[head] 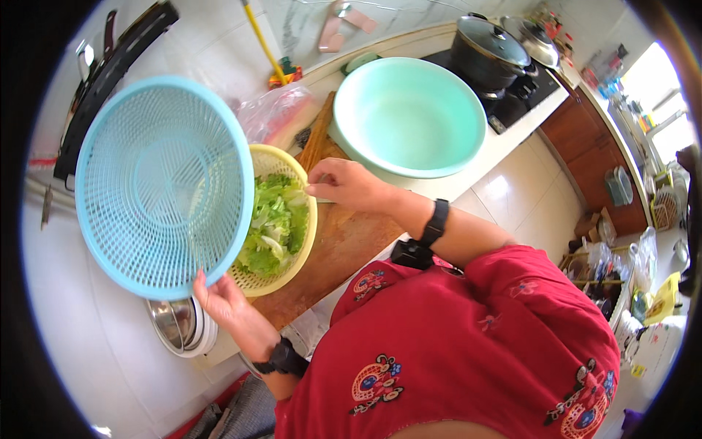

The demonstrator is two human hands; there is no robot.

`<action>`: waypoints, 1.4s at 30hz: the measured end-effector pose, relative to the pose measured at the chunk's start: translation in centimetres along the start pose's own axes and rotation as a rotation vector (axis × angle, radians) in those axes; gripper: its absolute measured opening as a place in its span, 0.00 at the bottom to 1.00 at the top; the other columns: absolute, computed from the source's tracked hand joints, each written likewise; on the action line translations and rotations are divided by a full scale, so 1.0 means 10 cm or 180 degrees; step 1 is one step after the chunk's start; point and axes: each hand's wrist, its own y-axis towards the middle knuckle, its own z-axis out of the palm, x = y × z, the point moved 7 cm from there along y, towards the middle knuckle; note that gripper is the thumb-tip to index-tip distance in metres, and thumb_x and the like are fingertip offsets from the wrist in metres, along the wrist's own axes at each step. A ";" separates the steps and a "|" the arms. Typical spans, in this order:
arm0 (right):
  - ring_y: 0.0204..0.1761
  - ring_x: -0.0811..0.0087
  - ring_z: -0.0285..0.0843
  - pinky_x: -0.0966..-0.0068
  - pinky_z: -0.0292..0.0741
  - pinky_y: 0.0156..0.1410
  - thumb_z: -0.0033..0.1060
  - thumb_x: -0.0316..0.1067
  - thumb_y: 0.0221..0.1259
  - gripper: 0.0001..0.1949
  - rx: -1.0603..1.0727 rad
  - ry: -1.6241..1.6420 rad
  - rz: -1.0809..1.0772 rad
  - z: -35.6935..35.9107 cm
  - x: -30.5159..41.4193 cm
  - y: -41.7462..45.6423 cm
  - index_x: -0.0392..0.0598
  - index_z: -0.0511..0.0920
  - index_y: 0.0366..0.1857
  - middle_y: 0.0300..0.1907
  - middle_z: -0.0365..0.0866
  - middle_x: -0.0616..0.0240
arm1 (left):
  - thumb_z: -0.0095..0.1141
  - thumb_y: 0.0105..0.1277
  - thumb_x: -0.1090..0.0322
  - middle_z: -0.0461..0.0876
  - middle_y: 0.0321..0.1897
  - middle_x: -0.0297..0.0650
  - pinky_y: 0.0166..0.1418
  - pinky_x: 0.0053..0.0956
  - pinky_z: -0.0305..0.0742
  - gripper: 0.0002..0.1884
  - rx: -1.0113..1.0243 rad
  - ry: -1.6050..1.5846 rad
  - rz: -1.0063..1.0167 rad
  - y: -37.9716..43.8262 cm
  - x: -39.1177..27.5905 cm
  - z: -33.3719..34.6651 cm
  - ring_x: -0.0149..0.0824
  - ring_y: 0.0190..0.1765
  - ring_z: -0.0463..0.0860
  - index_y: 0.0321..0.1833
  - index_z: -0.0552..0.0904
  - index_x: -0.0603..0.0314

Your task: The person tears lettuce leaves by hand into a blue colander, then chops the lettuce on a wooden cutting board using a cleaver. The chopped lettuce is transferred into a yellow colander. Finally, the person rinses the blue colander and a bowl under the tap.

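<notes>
My left hand point(222, 299) grips the lower rim of a light-blue plastic colander point(164, 181), tilted so that its bare inside shows. The colander partly covers a pale-yellow plastic basket point(308, 241), which holds torn green lettuce leaves point(274, 225). With thumb and fingers pinched, my right hand point(348, 184) is at the right rim of the yellow basket. Under that basket lies a wooden cutting board point(345, 236). A mint-green plastic basin point(411, 118), with nothing in it, stands beyond my right hand.
A clear plastic bag point(279, 112) and long brown sticks point(320, 137) lie behind the yellow basket. Stacked bowls point(184, 324) stand below the blue colander. A lidded black pot point(488, 52) sits on the gas hob point(510, 104). A knife rack point(109, 82) hangs on the left wall.
</notes>
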 end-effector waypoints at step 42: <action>0.24 0.77 0.68 0.80 0.65 0.28 0.58 0.31 0.58 0.09 -0.3404 0.3325 0.2266 -3.09 -1.75 -5.11 0.43 0.78 0.41 0.31 0.79 0.69 | 0.53 0.61 0.64 0.79 0.54 0.54 0.61 0.43 0.77 0.23 0.1331 0.1292 -0.1436 -2.66 1.64 1.98 0.50 0.56 0.78 0.56 0.76 0.73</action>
